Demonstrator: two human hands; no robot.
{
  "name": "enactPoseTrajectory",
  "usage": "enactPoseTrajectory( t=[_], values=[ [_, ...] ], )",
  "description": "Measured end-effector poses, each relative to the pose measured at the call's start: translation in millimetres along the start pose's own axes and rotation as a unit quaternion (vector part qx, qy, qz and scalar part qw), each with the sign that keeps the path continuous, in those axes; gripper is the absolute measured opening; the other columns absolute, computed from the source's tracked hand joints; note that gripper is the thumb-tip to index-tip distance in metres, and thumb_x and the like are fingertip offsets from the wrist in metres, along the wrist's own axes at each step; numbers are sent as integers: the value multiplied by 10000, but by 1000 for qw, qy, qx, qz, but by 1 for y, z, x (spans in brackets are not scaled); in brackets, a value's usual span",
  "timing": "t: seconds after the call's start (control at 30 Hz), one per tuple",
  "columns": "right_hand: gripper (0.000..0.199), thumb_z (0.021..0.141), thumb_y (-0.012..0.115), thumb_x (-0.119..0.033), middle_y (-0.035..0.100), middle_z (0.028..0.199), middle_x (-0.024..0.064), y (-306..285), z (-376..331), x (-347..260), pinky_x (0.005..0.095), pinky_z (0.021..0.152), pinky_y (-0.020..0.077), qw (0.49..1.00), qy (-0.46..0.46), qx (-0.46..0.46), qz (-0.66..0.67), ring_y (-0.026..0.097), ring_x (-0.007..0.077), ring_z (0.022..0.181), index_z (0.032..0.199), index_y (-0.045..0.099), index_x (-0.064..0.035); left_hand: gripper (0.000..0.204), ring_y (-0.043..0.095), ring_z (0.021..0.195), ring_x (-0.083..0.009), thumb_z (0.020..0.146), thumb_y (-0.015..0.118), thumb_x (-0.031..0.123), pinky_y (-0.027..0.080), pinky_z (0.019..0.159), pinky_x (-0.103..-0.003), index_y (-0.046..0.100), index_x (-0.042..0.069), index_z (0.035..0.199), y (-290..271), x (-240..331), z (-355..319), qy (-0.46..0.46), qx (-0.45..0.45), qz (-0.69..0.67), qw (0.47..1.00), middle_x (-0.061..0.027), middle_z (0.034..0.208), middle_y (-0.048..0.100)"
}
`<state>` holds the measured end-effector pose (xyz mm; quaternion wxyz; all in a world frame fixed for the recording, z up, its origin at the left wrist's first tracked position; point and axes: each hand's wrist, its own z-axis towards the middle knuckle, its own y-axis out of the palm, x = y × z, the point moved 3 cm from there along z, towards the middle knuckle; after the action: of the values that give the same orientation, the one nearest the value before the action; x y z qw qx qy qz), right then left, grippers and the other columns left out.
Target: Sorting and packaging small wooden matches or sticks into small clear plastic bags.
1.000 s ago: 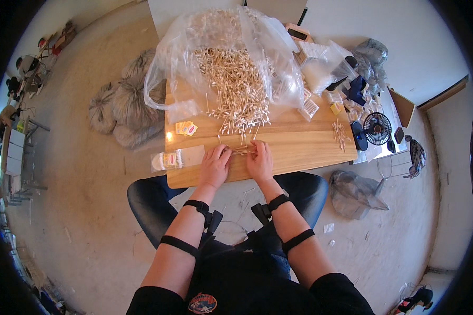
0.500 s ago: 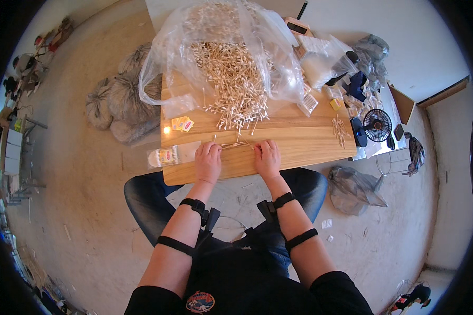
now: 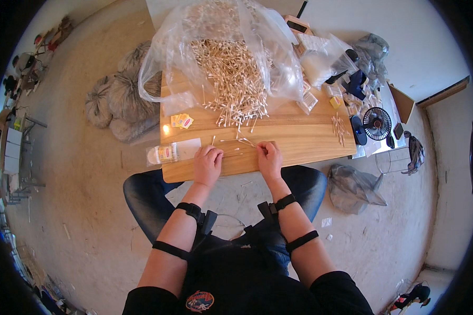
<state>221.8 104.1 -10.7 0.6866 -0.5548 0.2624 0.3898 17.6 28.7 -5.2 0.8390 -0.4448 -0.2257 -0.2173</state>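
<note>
My left hand (image 3: 208,165) rests at the front edge of the wooden table (image 3: 294,128), its fingers curled closed. Thin cotton swabs (image 3: 233,154) stick out from it to the right. Opposite, my right hand (image 3: 269,159) pinches the end of a cotton swab (image 3: 248,142); its fingertips partly hide the grip. A few loose swabs lie crossed just beyond the hands, and a single swab (image 3: 213,139) lies past my left fingers. Farther back, a large heap of cotton swabs (image 3: 234,79) spills out of a clear plastic bag (image 3: 280,79).
Left of my left hand lies a clear packet of swabs (image 3: 166,154), with yellow cards (image 3: 182,121) behind it. On the right are a small group of swabs (image 3: 339,129) and a black fan (image 3: 377,123). Grey sacks (image 3: 129,97) stand on the floor at left.
The swabs that stretched between both hands are parted: some now point out of my left hand, others lie nearer the right. My left hand has shifted slightly toward me.
</note>
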Motion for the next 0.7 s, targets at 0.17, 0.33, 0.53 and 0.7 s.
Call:
enactPoseTrajectory(
  t=[0.17,0.33,0.53,0.7],
  values=[
    [60,808,715,-71,607,805,102,-3,0,5,348,620,492,1000,-6,10,-12,610,243,676,864,695,-59,76,583,880,-284,773,712,107,458,782,-410,671,92,835,0,8,6,-31,-22,27,999,-64,887,608],
    [54,810,710,-68,611,816,101,-1,-5,-2,356,636,494,1000,7,-12,17,614,249,709,863,701,-61,67,584,878,-263,765,718,111,450,766,-407,680,110,819,2,9,7,-11,-42,23,999,-38,894,604],
    [77,806,704,-111,620,842,107,3,-3,-8,409,674,504,996,-50,-33,-67,624,307,781,874,698,-75,75,579,922,-273,779,709,118,445,799,-419,676,109,845,1,8,4,-2,-39,25,999,-49,945,603],
    [83,806,699,-136,619,853,98,4,-3,-15,425,682,505,989,-78,-63,-111,628,311,809,869,691,-82,224,558,1017,-297,792,710,159,439,843,-429,630,96,991,-10,-14,11,-49,36,89,994,-87,1067,587]
  ],
)
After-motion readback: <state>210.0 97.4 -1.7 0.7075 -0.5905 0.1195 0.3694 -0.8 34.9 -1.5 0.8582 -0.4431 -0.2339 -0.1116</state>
